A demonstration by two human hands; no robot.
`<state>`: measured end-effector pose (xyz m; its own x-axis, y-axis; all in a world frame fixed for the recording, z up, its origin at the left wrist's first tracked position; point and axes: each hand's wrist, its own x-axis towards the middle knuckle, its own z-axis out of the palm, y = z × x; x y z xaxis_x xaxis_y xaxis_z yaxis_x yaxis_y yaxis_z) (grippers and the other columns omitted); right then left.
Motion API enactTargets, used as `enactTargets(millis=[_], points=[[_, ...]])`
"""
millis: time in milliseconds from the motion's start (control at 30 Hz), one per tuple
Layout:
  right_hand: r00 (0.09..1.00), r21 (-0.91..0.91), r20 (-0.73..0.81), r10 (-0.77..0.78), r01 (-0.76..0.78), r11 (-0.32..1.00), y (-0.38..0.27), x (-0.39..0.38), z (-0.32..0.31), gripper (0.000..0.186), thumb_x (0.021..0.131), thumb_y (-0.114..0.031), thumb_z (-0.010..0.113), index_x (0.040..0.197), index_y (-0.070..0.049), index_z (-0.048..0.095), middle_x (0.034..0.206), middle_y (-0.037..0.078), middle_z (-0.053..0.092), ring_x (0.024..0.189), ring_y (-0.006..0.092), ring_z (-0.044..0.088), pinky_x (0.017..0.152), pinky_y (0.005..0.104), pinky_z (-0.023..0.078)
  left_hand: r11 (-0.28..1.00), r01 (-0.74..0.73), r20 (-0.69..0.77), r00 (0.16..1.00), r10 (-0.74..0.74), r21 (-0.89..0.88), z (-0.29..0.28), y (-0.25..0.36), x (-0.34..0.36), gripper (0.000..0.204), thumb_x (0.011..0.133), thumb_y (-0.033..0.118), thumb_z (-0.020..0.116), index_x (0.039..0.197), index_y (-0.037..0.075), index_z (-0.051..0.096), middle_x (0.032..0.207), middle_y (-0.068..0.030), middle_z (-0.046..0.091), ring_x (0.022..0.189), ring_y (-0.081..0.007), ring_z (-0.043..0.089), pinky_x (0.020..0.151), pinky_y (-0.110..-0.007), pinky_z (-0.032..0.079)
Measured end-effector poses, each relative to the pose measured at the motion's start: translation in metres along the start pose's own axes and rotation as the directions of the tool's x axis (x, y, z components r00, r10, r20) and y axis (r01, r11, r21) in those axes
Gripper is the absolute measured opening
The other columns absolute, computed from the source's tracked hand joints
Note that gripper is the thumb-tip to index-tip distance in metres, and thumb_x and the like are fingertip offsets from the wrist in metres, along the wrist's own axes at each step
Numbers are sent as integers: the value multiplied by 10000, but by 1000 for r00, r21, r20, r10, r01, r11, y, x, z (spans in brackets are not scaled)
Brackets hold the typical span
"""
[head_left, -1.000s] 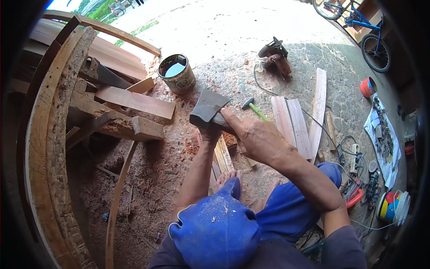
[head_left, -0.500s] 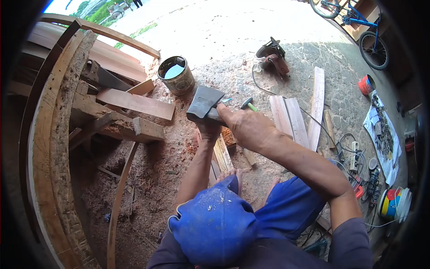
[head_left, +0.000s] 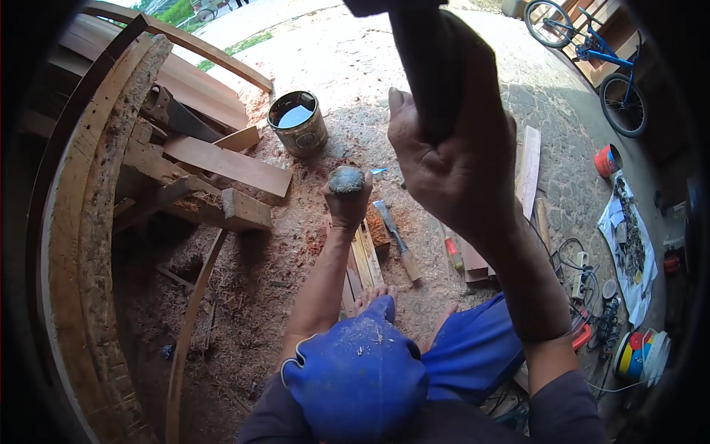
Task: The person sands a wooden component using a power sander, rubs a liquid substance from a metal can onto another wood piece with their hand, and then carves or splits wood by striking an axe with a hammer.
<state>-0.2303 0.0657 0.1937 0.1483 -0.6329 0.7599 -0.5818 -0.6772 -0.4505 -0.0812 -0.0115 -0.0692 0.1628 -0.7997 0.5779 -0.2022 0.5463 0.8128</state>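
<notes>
My left hand (head_left: 347,213) is closed around an upright tool above narrow wooden strips (head_left: 364,255); only its round, battered grey handle end (head_left: 346,182) shows above the fist, and its lower part is hidden. High and close to the camera, my right hand (head_left: 462,166) grips the dark handle of a hatchet (head_left: 429,66). The hatchet's head is mostly cut off by the top edge. Beside the strips, a chisel (head_left: 398,244) with a wooden handle lies slanted. To its right is a tool with a red and green handle (head_left: 453,254).
A bucket (head_left: 297,133) of liquid stands ahead to the left. Timber framing (head_left: 96,244) with a handsaw (head_left: 174,115) fills the left side. At right lie cables, a power strip (head_left: 580,266) and a white sheet (head_left: 629,251) with debris. A blue bicycle (head_left: 606,55) is farther off.
My right hand has lifted the hatchet up from the tool in my left hand, toward the camera. The handle end in my left fist and the chisel are now uncovered.
</notes>
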Motion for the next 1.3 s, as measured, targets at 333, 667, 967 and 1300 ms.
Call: enactTargets(millis=[333, 667, 967, 1300], points=[[763, -260, 575, 294, -170, 951, 28, -95, 14, 690, 806, -47, 659, 1437, -81, 381, 846, 232, 674, 740, 382, 702, 638, 482, 562, 972, 162, 145, 980, -138, -168, 5, -21, -16, 234, 898, 207, 730, 1037, 41, 642, 999, -64, 666, 910, -141, 629, 753, -338, 525], [976, -168, 202, 82, -47, 985, 28, -44, 28, 688, 806, 62, 616, 1422, -48, 330, 780, 158, 668, 693, 296, 714, 590, 418, 587, 991, 102, 54, 994, -98, -87, 7, -15, -12, 186, 855, 141, 773, 957, 34, 661, 834, -42, 690, 733, -133, 648, 695, -306, 529], [713, -247, 601, 360, -263, 933, 13, -87, 5, 709, 827, -59, 645, 1486, -98, 385, 893, 255, 686, 777, 405, 701, 680, 497, 552, 933, 245, 111, 969, -222, -265, 7, -61, -20, 204, 861, 166, 758, 994, 43, 664, 961, -57, 676, 879, -203, 643, 804, -373, 517], [983, -157, 170, 76, -49, 986, 37, -35, 33, 570, 846, -15, 616, 1359, -54, 370, 698, 152, 665, 635, 314, 710, 561, 445, 568, 998, 59, -7, 998, -60, -29, 11, -10, -7, 196, 871, 166, 753, 861, 4, 644, 811, -82, 691, 727, -183, 656, 679, -347, 501]])
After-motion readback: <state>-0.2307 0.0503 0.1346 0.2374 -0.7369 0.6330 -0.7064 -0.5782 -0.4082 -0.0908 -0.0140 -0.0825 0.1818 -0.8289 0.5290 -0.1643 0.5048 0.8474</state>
